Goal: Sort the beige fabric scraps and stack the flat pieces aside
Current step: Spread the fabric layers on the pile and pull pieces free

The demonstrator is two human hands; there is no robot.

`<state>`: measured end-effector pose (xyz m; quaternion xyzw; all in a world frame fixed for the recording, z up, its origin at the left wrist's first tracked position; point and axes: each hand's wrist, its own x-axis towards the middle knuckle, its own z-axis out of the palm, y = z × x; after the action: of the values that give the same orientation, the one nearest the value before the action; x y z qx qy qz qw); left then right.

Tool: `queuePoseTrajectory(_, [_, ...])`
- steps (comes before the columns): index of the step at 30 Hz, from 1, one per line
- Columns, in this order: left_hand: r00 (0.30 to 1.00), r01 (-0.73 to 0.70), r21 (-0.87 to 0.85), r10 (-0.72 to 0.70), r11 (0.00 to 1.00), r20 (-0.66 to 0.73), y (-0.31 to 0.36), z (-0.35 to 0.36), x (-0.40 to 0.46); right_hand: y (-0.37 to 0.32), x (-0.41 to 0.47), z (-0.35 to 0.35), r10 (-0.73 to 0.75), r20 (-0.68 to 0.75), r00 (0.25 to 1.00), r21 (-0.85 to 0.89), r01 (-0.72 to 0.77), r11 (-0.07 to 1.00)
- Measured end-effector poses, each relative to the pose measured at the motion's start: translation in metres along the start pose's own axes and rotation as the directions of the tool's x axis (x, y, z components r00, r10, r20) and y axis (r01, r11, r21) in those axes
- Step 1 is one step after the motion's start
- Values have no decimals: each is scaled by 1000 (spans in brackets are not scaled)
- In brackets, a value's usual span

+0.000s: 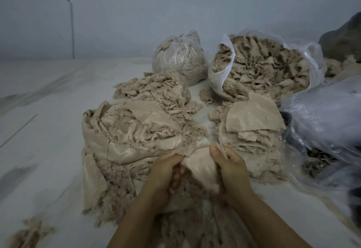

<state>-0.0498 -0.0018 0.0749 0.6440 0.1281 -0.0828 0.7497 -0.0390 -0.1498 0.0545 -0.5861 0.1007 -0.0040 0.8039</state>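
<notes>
A beige fabric piece (201,161) is stretched between both hands low in the middle of the view. My left hand (164,171) grips its left edge with curled fingers. My right hand (230,163) pinches its right edge, thumb on top. To the left lies a big heap of crumpled beige scraps (125,136). To the right sits a stack of flat beige pieces (252,117). Frayed shreds (187,222) lie under my forearms.
At the back stand a tied clear bag of scraps (179,56) and an open white bag full of scraps (263,66). A shredded pile (156,87) lies before them. Clear plastic bags (322,119) crowd the right. A small clump (29,232) lies at the lower left on the white floor.
</notes>
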Motion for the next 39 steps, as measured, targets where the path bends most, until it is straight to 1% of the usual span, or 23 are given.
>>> queuePoseTrajectory(3, [995,-21,-55,26,998,92,-4,-7,2,-8,3,-5,-54,-67,996,48,57,997])
queuePoseTrajectory(6, [995,-39,-156,53,987,90,-5,-14,4,-16,4,-6,-88,-143,986,45,96,994])
queuePoseTrajectory(8, [990,-108,-63,113,992,84,-3,-10,4,-20,4,-5,-127,-64,990,-24,125,992])
queuePoseTrajectory(11, [983,-175,240,154,955,103,2,1,6,-25,7,-1,-42,105,994,-223,65,973])
queuePoseTrajectory(12, [980,-179,283,145,942,136,4,4,7,-28,8,-1,11,138,990,-298,31,954])
queuePoseTrajectory(14, [960,-211,235,156,949,234,3,9,11,-38,12,-4,43,213,976,-321,29,947])
queuePoseTrajectory(17, [957,-272,171,247,947,151,9,12,13,-60,21,-11,-35,262,964,-306,117,945])
queuePoseTrajectory(19, [955,-293,162,281,942,94,13,12,16,-78,35,-18,-148,209,967,-407,224,886])
queuePoseTrajectory(22, [948,-317,177,316,932,34,21,10,20,-114,61,-34,-269,78,960,-399,278,874])
queuePoseTrajectory(23, [950,-310,151,311,939,17,24,8,20,-126,71,-40,-318,36,947,-446,300,843])
queuePoseTrajectory(24, [953,-301,115,302,947,7,25,7,22,-136,80,-48,-377,7,926,-579,311,754])
queuePoseTrajectory(26, [964,-268,13,267,963,4,27,6,23,-149,92,-61,-500,-52,864,-883,194,427])
queuePoseTrajectory(27, [968,-249,-44,250,967,12,28,6,24,-150,89,-60,-548,-53,835,-922,170,349])
queuePoseTrajectory(28, [972,-232,-98,235,968,21,29,7,25,-145,82,-56,-562,-16,827,-903,229,363])
queuePoseTrajectory(29, [974,-215,-143,222,966,33,29,8,27,-134,68,-46,-520,63,852,-832,332,444])
queuePoseTrajectory(30, [977,-196,-178,207,964,45,29,9,29,-116,51,-34,-397,176,901,-740,387,551])
queuePoseTrajectory(31, [980,-179,-210,194,961,53,29,12,31,-94,33,-21,-224,302,927,-671,373,641])
queuePoseTrajectory(32, [982,-164,-232,182,959,59,29,14,33,-69,15,-9,-51,410,911,-659,334,673])
queuePoseTrajectory(33, [983,-150,-247,170,957,62,29,16,35,-42,1,1,56,485,873,-671,330,664])
queuePoseTrajectory(34, [985,-141,-255,162,956,62,28,17,35,-20,-6,8,78,526,847,-664,351,660])
queuePoseTrajectory(36, [988,-138,-271,151,953,29,29,13,38,5,-5,11,-10,506,862,-607,365,706])
queuePoseTrajectory(38, [986,-166,-236,155,958,-63,31,-2,41,6,-1,7,-65,371,926,-463,246,851])
queuePoseTrajectory(39, [977,-197,-170,180,965,-112,31,-11,42,3,2,5,-69,321,945,-358,188,915])
